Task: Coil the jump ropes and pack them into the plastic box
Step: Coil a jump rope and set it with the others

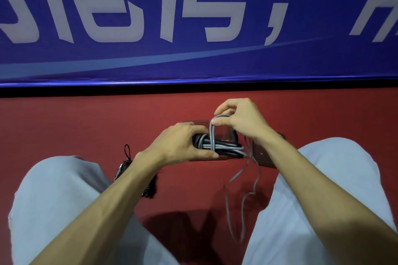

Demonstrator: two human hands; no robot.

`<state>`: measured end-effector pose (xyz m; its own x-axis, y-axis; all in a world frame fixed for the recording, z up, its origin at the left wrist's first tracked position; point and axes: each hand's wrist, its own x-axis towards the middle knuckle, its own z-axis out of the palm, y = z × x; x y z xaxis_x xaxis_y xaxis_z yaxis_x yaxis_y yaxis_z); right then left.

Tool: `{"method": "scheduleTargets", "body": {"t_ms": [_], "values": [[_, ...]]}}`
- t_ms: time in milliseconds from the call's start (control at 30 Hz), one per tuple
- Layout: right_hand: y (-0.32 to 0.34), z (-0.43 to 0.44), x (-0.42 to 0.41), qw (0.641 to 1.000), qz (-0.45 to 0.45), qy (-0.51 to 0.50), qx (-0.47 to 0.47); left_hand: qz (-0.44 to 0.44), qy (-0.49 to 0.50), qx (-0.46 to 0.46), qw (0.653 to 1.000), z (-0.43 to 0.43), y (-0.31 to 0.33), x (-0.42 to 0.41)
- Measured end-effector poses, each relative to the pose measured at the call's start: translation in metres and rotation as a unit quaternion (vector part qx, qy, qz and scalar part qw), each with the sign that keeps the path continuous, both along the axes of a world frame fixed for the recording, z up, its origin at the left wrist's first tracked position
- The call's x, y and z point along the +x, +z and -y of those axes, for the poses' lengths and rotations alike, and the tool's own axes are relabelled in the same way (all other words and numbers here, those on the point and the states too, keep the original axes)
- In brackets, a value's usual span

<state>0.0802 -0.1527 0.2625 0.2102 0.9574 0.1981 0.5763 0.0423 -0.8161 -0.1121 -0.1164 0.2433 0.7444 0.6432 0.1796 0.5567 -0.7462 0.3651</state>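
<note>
Fingers (224, 106) of the right hand (241, 120) are curled, thumb and forefinger pinching a raised loop of grey rope (226, 148) just above the bundle. The left hand (183, 144) grips the left end of that bundle, fingers wrapped round the gathered turns and the dark handles. The step in hand looks like binding the coil crosswise with its own tail (236, 173), which hangs loose to the floor between the knees. To do it well, the left grip should stay firm so the long turns do not splay. The right hand should lay each wrap snug beside the one before it, drawing out slack as it goes, and tuck the end under a wrap so nothing springs open. The kinked tail may snag, so feed it through slowly. A clear box (225, 132) sits just beyond and under the hands, hard to make out, and the bundle is not yet in it. Near the left knee lies a black item (122, 170) with a cord loop, which I cannot identify. The floor (86, 125) is a plain red surface. At its far edge hangs a blue banner (193, 60) with large white characters.
</note>
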Motion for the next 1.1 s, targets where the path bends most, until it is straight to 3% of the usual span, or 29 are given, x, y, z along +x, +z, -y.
{"method": "scheduleTargets", "body": {"t_ms": [100,233,400,500,600,733,833,933,1100], "values": [[0.006,0.001,0.005,0.991,-0.122,0.036,-0.039,0.037,-0.008,-0.039,0.999,-0.002,0.001,-0.002],[0.01,-0.001,0.011,0.957,-0.269,0.068,-0.087,0.162,-0.021,-0.172,0.971,-0.005,0.01,-0.006],[0.012,-0.001,0.008,0.957,-0.265,0.105,-0.05,0.324,0.015,-0.305,0.895,-0.005,0.017,-0.008],[0.015,0.008,0.005,0.962,-0.183,0.178,-0.092,0.392,0.055,-0.357,0.846,-0.006,0.017,-0.006],[0.018,0.015,0.001,0.955,-0.121,0.232,-0.14,0.416,0.065,-0.385,0.821,-0.007,0.019,-0.006],[0.014,0.017,0.004,0.952,-0.067,0.229,-0.191,0.415,0.081,-0.38,0.823,-0.006,0.021,-0.007],[0.01,0.015,0.006,0.958,0.08,0.197,-0.192,0.424,0.11,-0.373,0.818,-0.008,0.02,-0.008],[0.009,0.013,0.005,0.95,0.227,0.158,-0.146,0.417,0.12,-0.331,0.838,-0.011,0.015,-0.007],[0.012,0.022,-0.006,0.885,0.441,0.144,-0.027,0.365,0.188,-0.228,0.883,-0.027,0.0,-0.011]]}}
